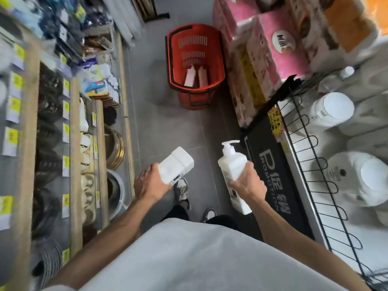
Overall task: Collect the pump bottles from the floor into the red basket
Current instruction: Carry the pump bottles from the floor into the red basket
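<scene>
I stand in a narrow shop aisle. My left hand (149, 183) grips a white pump bottle (176, 166) near its top, with its flat base turned away from me. My right hand (247, 181) holds a second white pump bottle (232, 164) around its middle, pump head pointing up the aisle. The red basket (216, 49) stands on the grey floor further ahead, well beyond both hands. Two white bottles (196, 77) lie inside it.
Wooden shelves (74, 143) of goods with yellow price tags line the left side. On the right are stacked pink tissue packs (268, 59) and a black wire rack (310, 160) with white containers. My shoes (182, 189) are on the floor below my hands.
</scene>
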{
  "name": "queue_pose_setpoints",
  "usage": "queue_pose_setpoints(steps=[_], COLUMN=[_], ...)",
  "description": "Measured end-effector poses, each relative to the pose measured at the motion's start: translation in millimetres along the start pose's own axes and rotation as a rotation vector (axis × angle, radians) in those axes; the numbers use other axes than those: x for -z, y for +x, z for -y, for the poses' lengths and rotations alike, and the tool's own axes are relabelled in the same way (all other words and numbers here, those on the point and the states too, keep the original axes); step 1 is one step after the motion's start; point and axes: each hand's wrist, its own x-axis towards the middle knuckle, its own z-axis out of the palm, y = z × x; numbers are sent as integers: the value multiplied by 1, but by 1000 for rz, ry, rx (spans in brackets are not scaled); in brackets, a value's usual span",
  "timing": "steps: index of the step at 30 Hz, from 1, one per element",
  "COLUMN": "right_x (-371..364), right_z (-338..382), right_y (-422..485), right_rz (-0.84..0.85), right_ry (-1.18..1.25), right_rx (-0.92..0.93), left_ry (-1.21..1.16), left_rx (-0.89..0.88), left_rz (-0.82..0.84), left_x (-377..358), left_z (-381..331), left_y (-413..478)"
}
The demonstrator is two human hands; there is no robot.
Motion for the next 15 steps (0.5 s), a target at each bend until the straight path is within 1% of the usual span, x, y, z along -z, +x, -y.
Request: queue_pose_setpoints(steps=[9,15], right_x=[2,8], right_z=[104,156], right_y=[63,108], right_rz=[9,-24], right_ry=[-13,18], right_rx=[-26,-45], left_ry=[-15,-46], left_rx=[8,28], left_rz=[12,2], left_x=[52,90], left_z=[31,43], left_y=[94,163])
